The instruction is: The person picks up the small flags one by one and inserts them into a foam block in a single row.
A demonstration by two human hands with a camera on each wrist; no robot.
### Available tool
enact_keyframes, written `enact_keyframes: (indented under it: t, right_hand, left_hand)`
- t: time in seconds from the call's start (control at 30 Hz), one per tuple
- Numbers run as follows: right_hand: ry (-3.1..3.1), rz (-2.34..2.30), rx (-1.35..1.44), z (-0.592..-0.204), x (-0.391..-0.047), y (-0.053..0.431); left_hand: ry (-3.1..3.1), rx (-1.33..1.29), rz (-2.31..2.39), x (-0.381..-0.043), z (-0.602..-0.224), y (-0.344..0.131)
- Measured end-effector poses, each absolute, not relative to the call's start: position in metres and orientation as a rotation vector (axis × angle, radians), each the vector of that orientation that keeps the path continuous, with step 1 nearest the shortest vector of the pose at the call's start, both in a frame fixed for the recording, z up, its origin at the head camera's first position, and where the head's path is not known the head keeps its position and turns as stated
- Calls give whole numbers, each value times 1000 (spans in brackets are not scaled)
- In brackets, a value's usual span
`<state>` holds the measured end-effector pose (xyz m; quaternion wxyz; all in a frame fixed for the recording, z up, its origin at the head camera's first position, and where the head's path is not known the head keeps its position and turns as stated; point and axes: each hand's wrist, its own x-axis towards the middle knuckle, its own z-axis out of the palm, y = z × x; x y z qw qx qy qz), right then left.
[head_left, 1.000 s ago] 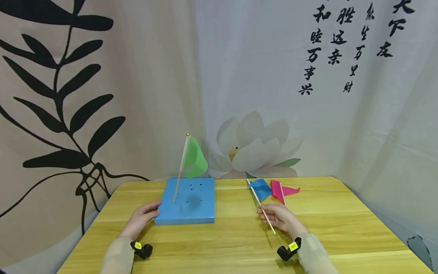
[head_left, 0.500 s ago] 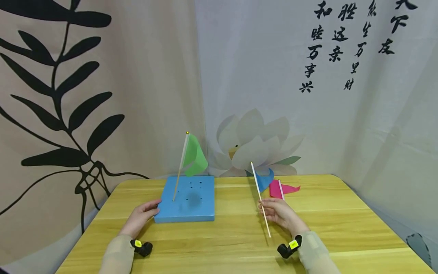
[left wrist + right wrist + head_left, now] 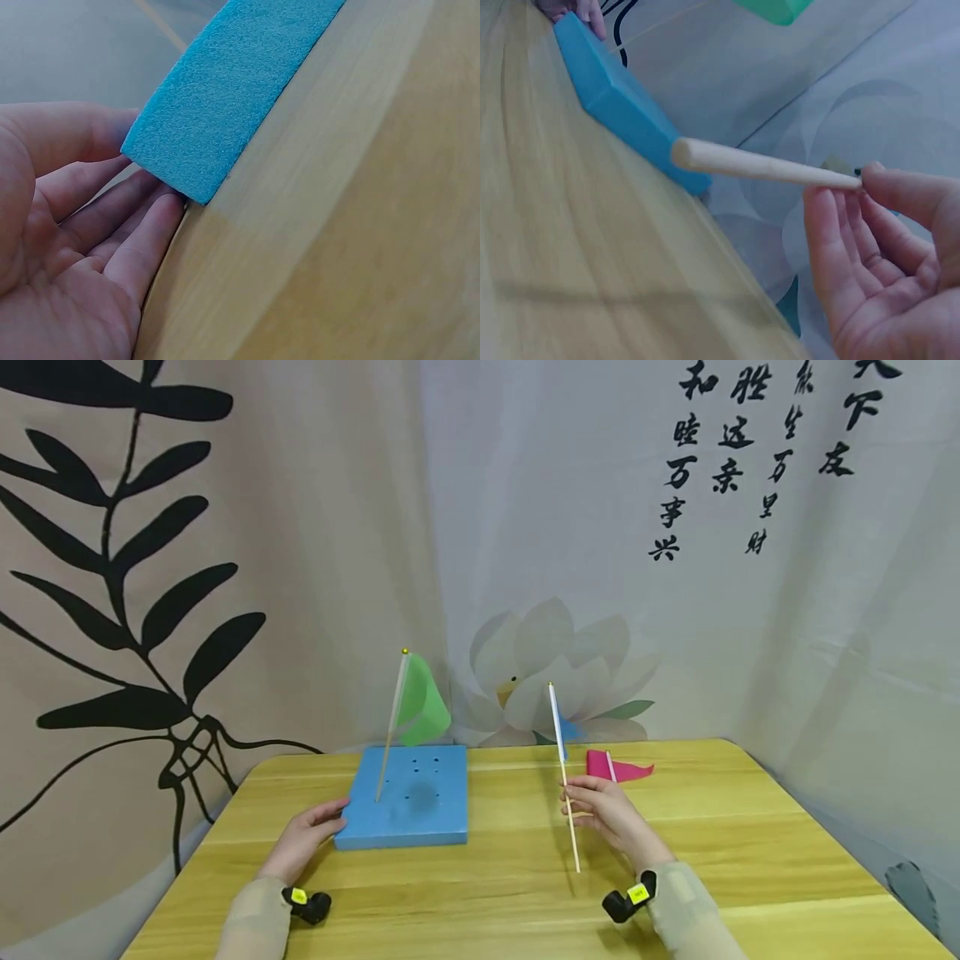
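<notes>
My right hand [image 3: 613, 817] pinches the wooden stick of a small blue flag [image 3: 571, 729] between thumb and fingertips, as the right wrist view confirms. The stick stands nearly upright above the table, gold tip at the top, bare end down; its blue cloth hangs behind, turned mostly edge-on. At the left, my left hand [image 3: 302, 842] rests its fingers against the left edge of a blue foam block [image 3: 442, 817]. That block has several small holes in its top. A green flag [image 3: 422, 703] stands in it, leaning slightly right, its stick in a hole near the left side.
A pink pennant [image 3: 632, 772] lies on the table behind my right hand, partly hidden by it. The wooden table [image 3: 517, 902] ends in front of a printed curtain [image 3: 360, 527]. Each wrist carries a small black camera [image 3: 630, 897].
The blue flag has tilted from slanting low to almost upright, its tip rising and its cloth turning away. My right hand has lifted slightly; my left hand stays at the block.
</notes>
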<state>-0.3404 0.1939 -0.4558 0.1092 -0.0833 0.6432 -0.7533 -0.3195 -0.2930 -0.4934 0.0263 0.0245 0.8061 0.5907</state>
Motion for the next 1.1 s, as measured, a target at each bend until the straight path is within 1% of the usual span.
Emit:
enact_keyframes:
  t: [0.27,0.57,0.87,1.1]
  right_hand:
    - [1913,-2264,-356,-433,-337,169]
    - [1924,-2271,-519,-415,-348,129]
    - [2032,-2292,-522,-402,-356,103]
    - [2066,-2356,-515,-401,-363,82]
  left_hand:
    - [2472,65,1824,-317,-490,-298]
    - [2478,42,1830,-316,-490,-298]
    - [2487,55,1840,-317,-492,-295]
    - [2467,54,1861,-318,-493,-293]
